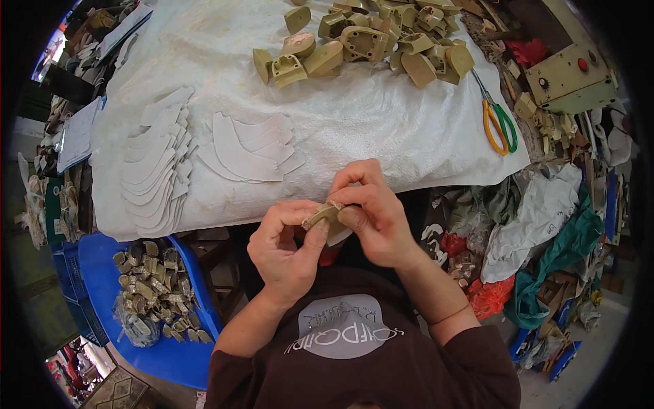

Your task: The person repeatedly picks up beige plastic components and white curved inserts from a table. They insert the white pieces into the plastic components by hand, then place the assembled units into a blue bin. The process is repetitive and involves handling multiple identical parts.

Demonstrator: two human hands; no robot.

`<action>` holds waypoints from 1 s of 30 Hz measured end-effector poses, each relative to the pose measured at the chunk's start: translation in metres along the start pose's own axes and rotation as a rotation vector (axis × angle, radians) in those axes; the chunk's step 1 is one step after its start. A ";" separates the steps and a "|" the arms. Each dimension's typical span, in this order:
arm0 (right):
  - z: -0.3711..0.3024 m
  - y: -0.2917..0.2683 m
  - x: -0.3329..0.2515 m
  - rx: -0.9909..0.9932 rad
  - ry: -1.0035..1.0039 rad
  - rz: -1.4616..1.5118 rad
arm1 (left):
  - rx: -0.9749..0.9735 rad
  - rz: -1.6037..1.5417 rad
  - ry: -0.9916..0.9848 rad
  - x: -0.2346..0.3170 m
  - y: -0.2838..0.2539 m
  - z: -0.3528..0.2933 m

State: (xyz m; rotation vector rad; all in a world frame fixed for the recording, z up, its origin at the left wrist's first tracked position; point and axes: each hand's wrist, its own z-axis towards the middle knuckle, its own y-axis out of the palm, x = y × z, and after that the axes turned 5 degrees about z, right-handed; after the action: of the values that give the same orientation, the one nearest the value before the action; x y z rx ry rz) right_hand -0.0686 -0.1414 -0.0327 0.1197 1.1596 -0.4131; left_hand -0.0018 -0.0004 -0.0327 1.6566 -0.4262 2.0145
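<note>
Close to my chest, just off the table's near edge, both hands hold an olive plastic shoe heel. My left hand pinches it between thumb and fingers from the left. My right hand has thumb and fingertips closed on its right end. A pale flap shows below the heel, partly hidden by my fingers. On the table lie two overlapped stacks of curved pale-grey pieces, a long stack at the left and a shorter stack beside it. A loose pile of olive heels lies at the far side.
White woven sheeting covers the table. Scissors with orange and green handles lie at its right edge, near a control box. A blue seat-like container at lower left holds several heels. Crumpled bags crowd the right.
</note>
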 end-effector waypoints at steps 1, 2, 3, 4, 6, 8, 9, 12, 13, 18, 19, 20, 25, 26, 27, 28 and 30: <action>0.002 0.003 -0.001 0.034 -0.062 -0.115 | 0.004 -0.024 -0.015 0.000 0.001 0.000; 0.005 0.007 -0.005 0.084 -0.103 -0.143 | 0.009 -0.046 -0.029 0.000 0.002 0.000; 0.005 0.010 -0.004 0.102 -0.025 -0.030 | 0.013 -0.068 -0.043 0.000 0.002 0.001; 0.003 0.012 -0.003 0.120 0.053 0.083 | 0.005 -0.081 -0.062 0.000 0.001 0.001; 0.004 0.010 -0.003 0.096 0.123 0.178 | -0.008 -0.108 -0.095 0.001 -0.001 0.004; 0.006 0.004 -0.006 0.026 0.115 0.143 | -0.068 0.032 -0.075 0.007 -0.002 0.004; 0.006 0.003 -0.008 0.034 0.053 0.003 | -0.102 0.101 -0.066 0.009 -0.001 0.004; 0.006 0.004 -0.014 0.092 -0.120 -0.335 | -0.071 0.209 0.084 0.009 0.002 0.002; 0.002 0.004 -0.013 0.095 -0.049 -0.194 | -0.072 0.267 0.150 0.008 0.001 0.005; -0.004 -0.001 -0.005 0.054 0.165 0.639 | -0.088 0.379 0.313 0.002 -0.010 0.009; -0.002 -0.007 -0.004 0.021 0.192 0.549 | -0.098 0.402 0.359 -0.001 -0.014 0.008; 0.002 -0.015 -0.006 -0.005 0.219 0.453 | -0.101 0.480 0.428 0.001 -0.016 0.009; 0.006 -0.024 -0.009 -0.176 0.470 0.480 | -0.132 0.658 0.628 0.009 -0.013 0.008; 0.006 -0.026 -0.008 -0.163 0.409 0.417 | -0.161 0.590 0.639 0.006 -0.014 0.010; 0.005 -0.028 -0.007 -0.151 0.348 0.353 | -0.190 0.521 0.650 0.001 -0.016 0.012; 0.002 -0.029 -0.001 -0.154 0.184 0.274 | -0.218 0.452 0.660 -0.001 -0.017 0.013; 0.003 -0.028 0.000 -0.118 0.042 0.147 | -0.177 0.311 0.422 0.009 -0.013 0.015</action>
State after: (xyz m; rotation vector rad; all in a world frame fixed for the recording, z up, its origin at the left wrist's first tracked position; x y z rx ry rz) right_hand -0.0767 -0.1676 -0.0285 0.1105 1.2051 -0.2121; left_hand 0.0163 0.0042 -0.0214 1.0708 -0.7140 2.3955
